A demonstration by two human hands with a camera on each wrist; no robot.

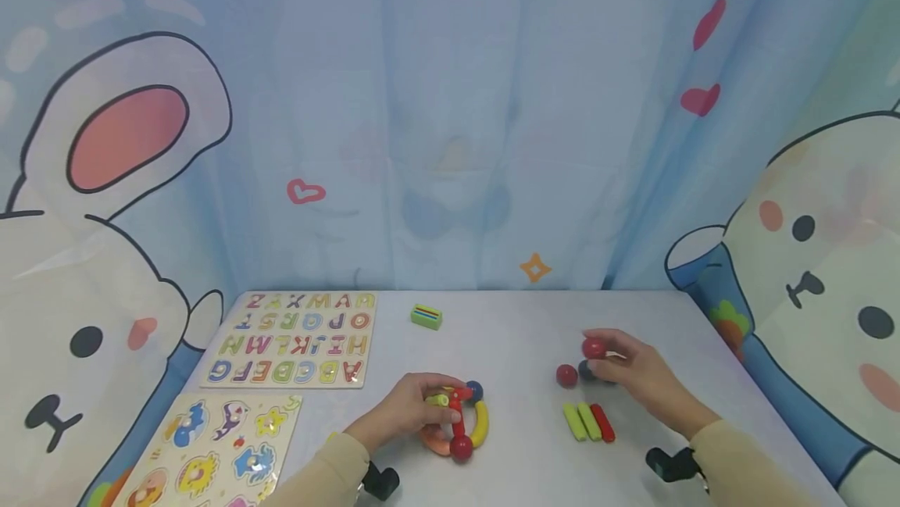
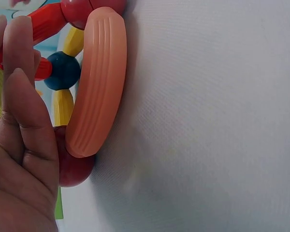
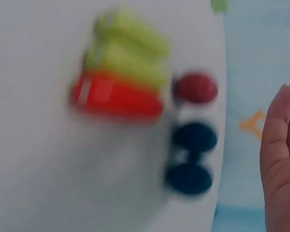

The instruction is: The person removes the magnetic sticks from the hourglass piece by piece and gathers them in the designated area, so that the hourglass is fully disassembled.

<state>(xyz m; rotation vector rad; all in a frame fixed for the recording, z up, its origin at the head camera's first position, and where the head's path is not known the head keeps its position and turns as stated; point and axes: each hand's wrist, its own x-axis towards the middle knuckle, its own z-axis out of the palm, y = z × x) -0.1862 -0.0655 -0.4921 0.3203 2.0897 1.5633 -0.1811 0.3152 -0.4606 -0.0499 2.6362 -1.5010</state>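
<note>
Currently, the left hand (image 1: 413, 407) grips a ball-and-rod frame (image 1: 458, 423); the right hand (image 1: 636, 373) pinches a red ball (image 1: 594, 348), blue balls (image 3: 195, 137) beneath that hand.

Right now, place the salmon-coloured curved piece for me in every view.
Head: salmon-coloured curved piece, low, just left of centre.
Left wrist: large, upper part, left of centre.
Right wrist: not in it.
Landmark shared by head and left wrist: the blue ball joined to yellow pieces.
</note>
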